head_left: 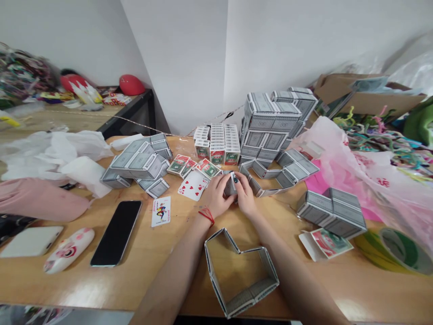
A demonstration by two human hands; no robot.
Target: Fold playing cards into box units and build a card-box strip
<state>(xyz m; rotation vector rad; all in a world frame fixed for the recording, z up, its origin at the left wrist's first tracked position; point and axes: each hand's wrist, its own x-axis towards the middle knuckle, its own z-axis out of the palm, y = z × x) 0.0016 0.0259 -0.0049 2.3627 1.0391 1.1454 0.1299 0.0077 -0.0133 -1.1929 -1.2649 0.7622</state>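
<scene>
My left hand [218, 195] and my right hand [245, 194] meet at mid-table, fingers wrapped round a small piece of grey-backed playing cards [230, 186]. Fingers hide most of that piece. Between my forearms lies a heart-shaped frame of folded cards [250, 295]. Just left of my hands are loose face-up playing cards [193, 185] and a card box [208, 168]. A joker card [161, 211] lies farther left. Right of my hands stands another open folded-card frame [267, 192], beside a tall stack of folded-card blocks [265, 131].
Rows of card boxes [217, 140] stand behind my hands. More folded-card blocks sit at left [135, 158] and right [333, 214]. A phone [117, 232], a white patterned mouse [69, 250] and a pink pouch [43, 198] lie left. Green-yellow tape [372, 246] and pink plastic [355, 153] are right.
</scene>
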